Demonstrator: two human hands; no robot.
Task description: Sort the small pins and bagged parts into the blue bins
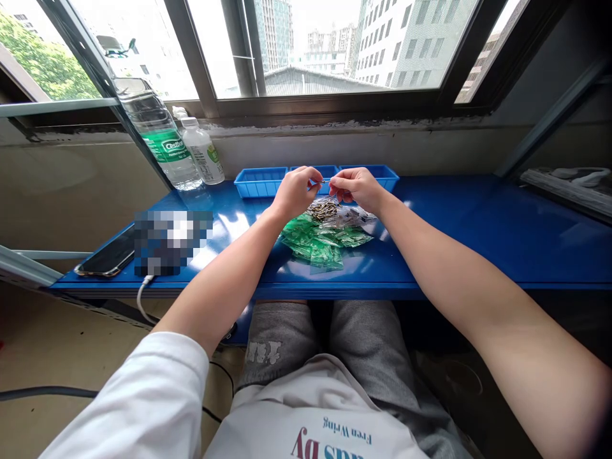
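Observation:
My left hand (pixel 300 190) is closed in a pinch above the pile, thumb against forefinger. A thin brass-coloured piece, perhaps a screw (pixel 324 182), sticks out of its fingertips towards the other hand. Facing it, my right hand (pixel 357 187) is pinched too, its fingertips close to the piece's end; what they grip is too small to make out. Below the hands lies a heap of small brass-coloured screws (pixel 323 209). Clear plastic bags (pixel 356 218) with small dark parts lie on its right. Green-tinted plastic packets (pixel 321 241) spread out nearer to me.
Three joined blue bins (pixel 261 183) stand behind my hands on the blue table (pixel 478 236). At the back left are a large water bottle (pixel 165 143) and a white bottle (pixel 203 153). A phone (pixel 108 254) and a white cable (pixel 142 296) are at the left.

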